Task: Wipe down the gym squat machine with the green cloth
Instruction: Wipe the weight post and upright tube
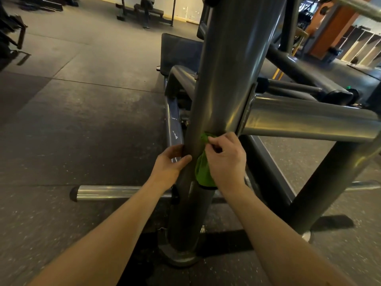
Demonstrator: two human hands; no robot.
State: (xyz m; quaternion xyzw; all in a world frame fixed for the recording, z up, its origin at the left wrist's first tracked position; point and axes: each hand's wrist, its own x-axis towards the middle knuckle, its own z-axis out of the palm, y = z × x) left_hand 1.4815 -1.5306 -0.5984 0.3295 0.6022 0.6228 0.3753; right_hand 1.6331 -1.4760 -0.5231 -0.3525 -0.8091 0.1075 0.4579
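The squat machine's thick grey upright post (222,79) rises through the middle of the view from a foot plate on the floor. A green cloth (202,170) is bunched against the post just below where a horizontal tube (309,118) joins it. My right hand (225,159) grips the cloth and holds it to the post, covering most of it. My left hand (172,162) grips the post's left side at the same height, thumb across the front and fingers behind.
A short chrome peg (115,191) sticks out to the left near the floor. A slanted dark leg (329,182) and more frame tubes crowd the right. Rubber floor (82,120) spreads to the left. Benches (146,11) stand far back.
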